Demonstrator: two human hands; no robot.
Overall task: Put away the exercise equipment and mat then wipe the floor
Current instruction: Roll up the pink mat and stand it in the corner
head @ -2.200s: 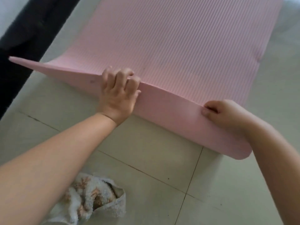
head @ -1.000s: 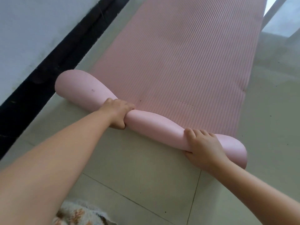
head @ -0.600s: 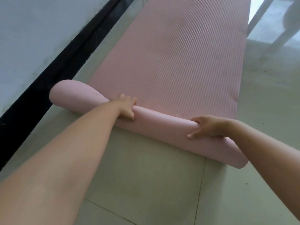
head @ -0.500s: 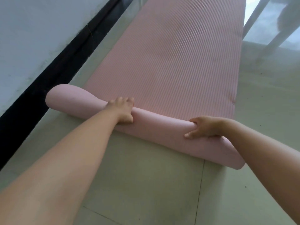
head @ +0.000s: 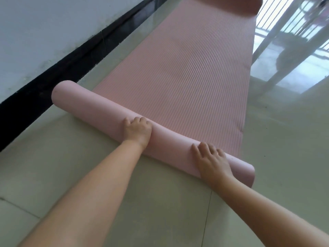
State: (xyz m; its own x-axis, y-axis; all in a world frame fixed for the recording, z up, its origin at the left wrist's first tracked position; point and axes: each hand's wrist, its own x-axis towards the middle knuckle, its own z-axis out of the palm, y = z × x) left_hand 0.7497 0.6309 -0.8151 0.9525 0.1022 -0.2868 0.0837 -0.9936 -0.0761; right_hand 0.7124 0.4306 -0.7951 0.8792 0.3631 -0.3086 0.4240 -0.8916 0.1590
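While the pink yoga mat [head: 187, 72] lies half rolled on the tiled floor [head: 89, 157], left hand [head: 138, 131] and right hand [head: 211, 160] press flat-fingered, gripping nothing, its left end near the black skirting [head: 53, 72].

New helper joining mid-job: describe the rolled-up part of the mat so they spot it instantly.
Find the white wall with its black baseboard; a long pink mat lies on the tiled floor alongside it. At its near end sits the rolled part, a smooth pink cylinder under both hands, unlike the ribbed flat stretch beyond.
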